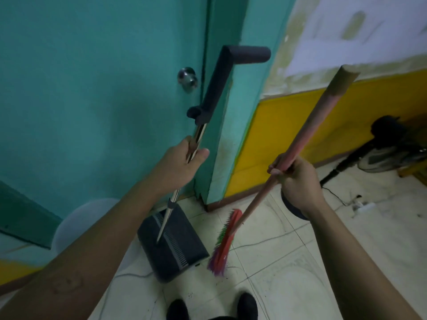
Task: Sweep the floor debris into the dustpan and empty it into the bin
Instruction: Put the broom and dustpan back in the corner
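Observation:
A dark grey dustpan [172, 245] sits on the tiled floor in front of the teal door, its long metal shaft rising to a dark angled grip [217, 84]. My left hand [184, 160] is shut on that metal shaft, below the grip. My right hand [298, 179] is shut on the pink wooden stick of a broom [225, 243]. The broom's red head with purple and green bristles touches the floor just right of the dustpan's mouth. Small dark specks of debris [221, 279] lie on the tiles near the bristles.
A teal door [104, 100] with a round metal knob [187, 78] stands straight ahead. A yellow and white wall [300, 125] runs to the right. A black floor fan [390, 148] with cable and power strip [362, 205] lies at right. My shoes [247, 303] show below.

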Motion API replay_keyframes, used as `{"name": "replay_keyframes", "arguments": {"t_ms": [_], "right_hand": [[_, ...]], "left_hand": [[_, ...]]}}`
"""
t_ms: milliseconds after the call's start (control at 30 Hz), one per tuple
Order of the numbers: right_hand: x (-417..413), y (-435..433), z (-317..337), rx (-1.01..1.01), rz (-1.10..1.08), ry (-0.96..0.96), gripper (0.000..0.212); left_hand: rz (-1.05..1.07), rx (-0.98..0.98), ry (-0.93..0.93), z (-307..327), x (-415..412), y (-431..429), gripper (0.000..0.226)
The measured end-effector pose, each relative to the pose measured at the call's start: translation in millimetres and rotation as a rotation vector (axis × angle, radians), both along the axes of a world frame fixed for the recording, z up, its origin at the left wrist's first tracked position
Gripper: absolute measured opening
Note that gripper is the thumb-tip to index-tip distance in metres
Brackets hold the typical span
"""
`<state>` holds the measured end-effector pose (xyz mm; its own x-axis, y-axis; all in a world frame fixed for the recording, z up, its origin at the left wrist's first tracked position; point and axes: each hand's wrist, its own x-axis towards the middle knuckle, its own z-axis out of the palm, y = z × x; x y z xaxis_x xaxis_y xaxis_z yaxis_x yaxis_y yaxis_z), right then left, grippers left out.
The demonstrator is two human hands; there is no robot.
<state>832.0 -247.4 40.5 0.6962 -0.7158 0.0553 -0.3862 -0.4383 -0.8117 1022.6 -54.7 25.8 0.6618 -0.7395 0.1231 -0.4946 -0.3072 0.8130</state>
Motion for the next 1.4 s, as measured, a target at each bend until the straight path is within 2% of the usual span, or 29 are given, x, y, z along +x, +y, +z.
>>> {"name": "replay_keyframes", "arguments": {"t_ms": [200,300,467,533,667,767,833,900,1000,1167,1267,1400], "right_hand": [[-59,-64,-12,0.005,-0.079,0.003,0.004],[-90,-105,-18,0.009,-0.102,0.005,0.004],[-130,-164,-26,0.008,-0.109,0.029,0.007],[-149,-186,-29,0.016,-0.124,0.048,0.008],[-180,-215,-37,0.048,-0.162,0.071,0.012],[-202,-233,-41,0.037,-0.200,0.091,0.012],[-215,-242,-42,0.030,-0.226,0.097,0.011],[-222,-248,-43,0.032,-0.254,0.114,0.010],[-235,-258,-43,0.038,-0.303,0.119,0.009],[-250,-267,-45,0.019,-0.398,0.119,0.010],[-251,-270,-48,0.030,-0.428,0.130,0.010],[-241,-274,-51,0.038,-0.433,0.135,0.010]], "left_hand": [[0.041,0.092,0.021,-10,-39,-75,0.035],[0.072,0.155,0.100,-16,-62,-118,0.025],[0.055,0.267,0.180,-29,-80,-166,0.040],[0.072,0.297,0.258,-35,-82,-183,0.038],[0.154,0.184,0.510,-37,-95,-217,0.030],[0.118,0.355,0.554,-34,-110,-246,0.051],[0.086,0.368,0.652,-35,-118,-264,0.057],[0.078,0.301,0.833,-36,-127,-280,0.059],[0.027,0.122,1.102,-36,-142,-307,0.039],[-0.002,-0.022,1.501,-43,-150,-343,0.049],[0.119,-0.006,1.594,-49,-151,-364,0.056],[0.334,-0.074,1.727,-56,-145,-389,0.051]]}}
